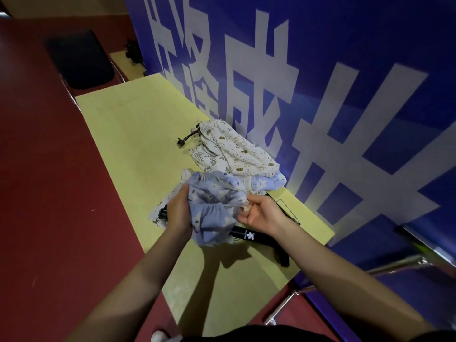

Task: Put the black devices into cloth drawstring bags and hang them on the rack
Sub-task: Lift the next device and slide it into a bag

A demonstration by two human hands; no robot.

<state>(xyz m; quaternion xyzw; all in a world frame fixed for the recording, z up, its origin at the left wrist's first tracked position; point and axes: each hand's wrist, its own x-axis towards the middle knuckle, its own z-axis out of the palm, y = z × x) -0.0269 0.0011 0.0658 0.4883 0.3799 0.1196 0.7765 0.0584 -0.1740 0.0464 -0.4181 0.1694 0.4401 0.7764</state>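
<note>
I stand over a pale yellow rectangular surface pushed against a blue banner with large white characters. My left hand is closed around the side of a light blue floral cloth drawstring bag, bunching its gathered mouth. My right hand pinches the bag's thin pale drawstring between thumb and fingers, close beside the mouth. The bag is lifted just above the surface, near its right edge.

A long black device with a small white logo lies on the surface directly under the bag, one end hidden by the cloth. I cannot tell whether anything is already inside the bag. Behind it, along the banner-side edge, lies a cream cloth drawstring bag printed with small animals, its dark cord toggle pointing toward the far corner. Another white patterned cloth sits under my left hand. No rack is visible.

In my judgement, pulling the cord now would cinch the mouth shut before the device goes in. The device lies close to the near right corner, so a brush from my forearm could knock it off.
</note>
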